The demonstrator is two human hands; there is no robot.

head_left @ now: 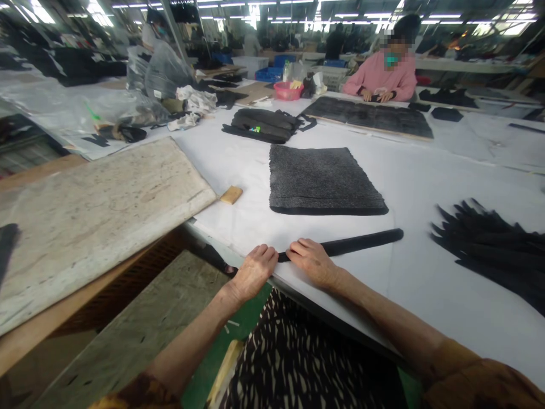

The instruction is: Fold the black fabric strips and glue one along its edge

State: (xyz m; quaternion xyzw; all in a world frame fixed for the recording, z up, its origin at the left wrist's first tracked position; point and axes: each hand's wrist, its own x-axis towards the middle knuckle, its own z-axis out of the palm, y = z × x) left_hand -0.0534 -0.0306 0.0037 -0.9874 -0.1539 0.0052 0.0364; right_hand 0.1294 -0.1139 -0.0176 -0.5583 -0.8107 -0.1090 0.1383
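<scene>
Matt cloth strip (361, 242), rough fabric panel (323, 177), plastic basin (283, 92)

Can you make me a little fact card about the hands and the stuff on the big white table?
Left hand: fingers curled on one end of a dark strip, by the table edge
Right hand: fingers curled on the same strip, a small gap from the left hand
Beyond the strip: a flat, dark textured piece
Far right: a pile of dark pieces
Small thing: a yellowish block
Table: white top
Across the table: a person in pink
</scene>
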